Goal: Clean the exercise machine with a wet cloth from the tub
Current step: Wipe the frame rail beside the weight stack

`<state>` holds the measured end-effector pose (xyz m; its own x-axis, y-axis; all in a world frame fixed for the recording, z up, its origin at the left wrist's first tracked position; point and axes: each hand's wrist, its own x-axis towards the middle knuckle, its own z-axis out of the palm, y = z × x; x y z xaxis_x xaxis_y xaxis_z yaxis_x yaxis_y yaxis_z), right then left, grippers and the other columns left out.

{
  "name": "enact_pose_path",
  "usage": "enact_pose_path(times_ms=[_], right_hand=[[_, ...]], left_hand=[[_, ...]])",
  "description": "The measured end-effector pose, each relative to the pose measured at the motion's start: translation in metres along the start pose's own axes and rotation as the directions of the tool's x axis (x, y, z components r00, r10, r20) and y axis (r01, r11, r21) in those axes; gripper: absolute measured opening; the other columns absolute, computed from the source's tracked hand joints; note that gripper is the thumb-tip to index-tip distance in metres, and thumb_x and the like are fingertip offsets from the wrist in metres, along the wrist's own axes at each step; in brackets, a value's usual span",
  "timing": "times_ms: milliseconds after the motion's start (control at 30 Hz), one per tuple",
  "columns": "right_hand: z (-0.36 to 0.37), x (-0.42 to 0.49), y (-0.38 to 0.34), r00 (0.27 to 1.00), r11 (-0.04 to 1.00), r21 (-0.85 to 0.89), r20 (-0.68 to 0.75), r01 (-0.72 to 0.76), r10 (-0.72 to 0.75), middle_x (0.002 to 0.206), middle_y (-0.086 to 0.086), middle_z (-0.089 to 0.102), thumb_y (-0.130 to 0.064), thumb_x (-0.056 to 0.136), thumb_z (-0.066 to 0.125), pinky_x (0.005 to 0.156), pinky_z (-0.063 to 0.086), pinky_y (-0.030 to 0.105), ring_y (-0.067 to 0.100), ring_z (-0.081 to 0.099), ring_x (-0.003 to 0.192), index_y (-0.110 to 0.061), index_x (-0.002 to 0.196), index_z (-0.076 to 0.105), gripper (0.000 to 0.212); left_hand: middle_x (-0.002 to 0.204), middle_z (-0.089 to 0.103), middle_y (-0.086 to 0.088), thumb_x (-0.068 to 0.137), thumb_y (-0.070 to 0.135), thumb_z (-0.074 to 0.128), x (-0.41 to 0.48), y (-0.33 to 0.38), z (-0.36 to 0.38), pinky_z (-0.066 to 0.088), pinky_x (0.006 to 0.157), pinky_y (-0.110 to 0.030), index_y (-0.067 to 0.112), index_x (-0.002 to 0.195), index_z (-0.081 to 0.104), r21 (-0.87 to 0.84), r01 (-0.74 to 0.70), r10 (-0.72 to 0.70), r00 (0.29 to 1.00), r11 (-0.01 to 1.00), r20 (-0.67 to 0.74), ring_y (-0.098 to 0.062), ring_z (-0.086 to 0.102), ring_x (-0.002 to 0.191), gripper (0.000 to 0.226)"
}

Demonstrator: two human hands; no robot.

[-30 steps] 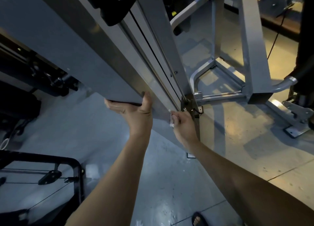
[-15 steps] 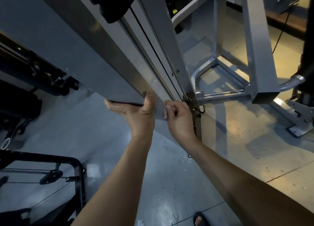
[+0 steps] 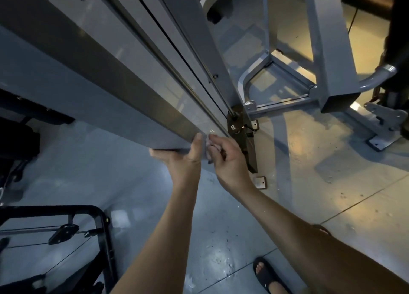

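Step in hand: wiping the lower end of the tall grey metal column of the exercise machine (image 3: 115,87), which is slanting from upper left down to centre frame.

Left hand (image 3: 180,161) is gripping the column's bottom edge, fingers underneath and thumb up on the front face, bracing it. Right hand (image 3: 231,163), just right of it at centre frame, is pinching a small pale wadded cloth (image 3: 208,145) against the column's lower corner, beside the black bracket (image 3: 245,147). The tub is not showing.

Judgement: the wad is small, so short overlapping strokes along the edge are likely working best, with the cloth refolded to a clean face.

Risk: fingers catching the thin black cable (image 3: 177,48) or the bracket hardware.
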<state>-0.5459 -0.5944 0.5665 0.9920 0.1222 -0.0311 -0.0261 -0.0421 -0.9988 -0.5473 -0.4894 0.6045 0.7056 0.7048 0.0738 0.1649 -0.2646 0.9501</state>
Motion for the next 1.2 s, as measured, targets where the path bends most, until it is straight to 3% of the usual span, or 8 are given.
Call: enact_pose_path(times_ms=[100, 200, 333, 567, 767, 933, 1067, 1200], right_hand=[[0.004, 0.000, 0.035, 0.997, 0.996, -0.073, -0.041, 0.058, -0.061, 0.118, 0.011, 0.059, -0.007, 0.103, 0.057, 0.094, 0.047, 0.013, -0.003, 0.055, 0.110, -0.006, 0.122, 0.069, 0.023], [0.009, 0.010, 0.079, 0.985, 0.980, -0.110, -0.068, -0.167, 0.160, 0.104, 0.013, 0.057, -0.003, 0.100, 0.057, 0.083, 0.050, 0.031, 0.008, 0.052, 0.090, -0.007, 0.109, 0.071, 0.017], [0.008, 0.012, 0.057, 0.989, 0.990, -0.079, -0.101, -0.114, 0.105, 0.108, 0.009, 0.057, -0.004, 0.099, 0.062, 0.085, 0.043, 0.010, -0.007, 0.054, 0.093, -0.009, 0.109, 0.073, 0.016], [0.013, 0.015, 0.081, 0.972, 0.988, -0.065, -0.199, -0.143, 0.128, 0.099, 0.016, 0.065, 0.002, 0.095, 0.066, 0.080, 0.048, 0.017, -0.019, 0.052, 0.091, -0.004, 0.099, 0.076, 0.013], [0.014, 0.010, 0.052, 0.994, 0.998, 0.020, -0.092, 0.055, -0.053, 0.101, 0.007, 0.057, -0.004, 0.099, 0.061, 0.076, 0.049, 0.020, 0.003, 0.060, 0.091, -0.007, 0.097, 0.066, 0.006], [0.009, 0.026, 0.078, 0.988, 0.979, -0.137, -0.042, -0.153, 0.148, 0.096, 0.012, 0.055, -0.009, 0.101, 0.058, 0.072, 0.036, 0.021, 0.002, 0.042, 0.078, -0.018, 0.090, 0.055, 0.014], [0.015, 0.016, 0.051, 0.992, 0.992, 0.038, -0.026, 0.122, -0.121, 0.093, -0.003, 0.051, -0.016, 0.104, 0.054, 0.072, 0.046, 0.024, 0.013, 0.056, 0.084, -0.012, 0.098, 0.055, 0.007], [0.013, 0.030, 0.087, 0.986, 0.974, -0.171, 0.042, -0.150, 0.159, 0.075, -0.003, 0.049, -0.034, 0.108, 0.043, 0.061, 0.038, 0.028, 0.011, 0.054, 0.067, -0.014, 0.093, 0.044, 0.025]], left_hand=[[0.140, 0.034, -0.014, 0.062, 0.055, 0.084, 0.002, -0.005, 0.015, 0.053, 0.094, -0.024, 0.022, 0.132, 0.019, -0.028, -0.046, 0.043, 0.995, 0.999, -0.088, -0.025, 0.049, 0.128, 0.101], [0.134, 0.028, -0.003, 0.064, 0.046, 0.079, -0.001, -0.006, 0.019, 0.046, 0.088, -0.011, 0.024, 0.130, 0.015, -0.047, -0.115, 0.109, 0.986, 0.992, -0.125, -0.011, 0.046, 0.116, 0.094], [0.126, 0.034, -0.001, 0.066, 0.038, 0.078, -0.003, -0.009, 0.020, 0.049, 0.085, -0.015, 0.017, 0.130, 0.018, -0.097, -0.124, 0.109, 0.983, 0.988, -0.151, -0.008, 0.048, 0.108, 0.090], [0.141, 0.032, -0.016, 0.067, 0.036, 0.080, 0.001, -0.015, 0.021, 0.055, 0.096, -0.030, 0.034, 0.131, 0.018, -0.103, -0.144, 0.128, 0.980, 0.984, -0.151, -0.028, 0.048, 0.124, 0.090], [0.139, 0.031, -0.011, 0.066, 0.037, 0.081, 0.005, -0.021, 0.024, 0.048, 0.096, -0.025, 0.046, 0.122, 0.019, -0.105, -0.174, 0.156, 0.974, 0.979, -0.165, -0.030, 0.047, 0.126, 0.084], [0.140, 0.032, -0.006, 0.067, 0.033, 0.082, 0.003, -0.018, 0.023, 0.047, 0.094, -0.020, 0.041, 0.126, 0.019, -0.143, -0.177, 0.154, 0.976, 0.974, -0.154, -0.015, 0.046, 0.123, 0.087], [0.136, 0.032, -0.017, 0.065, 0.033, 0.081, 0.003, -0.014, 0.025, 0.049, 0.092, -0.024, 0.036, 0.123, 0.022, -0.133, -0.200, 0.178, 0.971, 0.971, -0.160, -0.022, 0.046, 0.119, 0.083], [0.140, 0.031, -0.018, 0.064, 0.037, 0.080, 0.000, -0.013, 0.025, 0.052, 0.094, -0.024, 0.030, 0.128, 0.018, -0.114, -0.179, 0.160, 0.975, 0.977, -0.155, -0.029, 0.047, 0.123, 0.089]])
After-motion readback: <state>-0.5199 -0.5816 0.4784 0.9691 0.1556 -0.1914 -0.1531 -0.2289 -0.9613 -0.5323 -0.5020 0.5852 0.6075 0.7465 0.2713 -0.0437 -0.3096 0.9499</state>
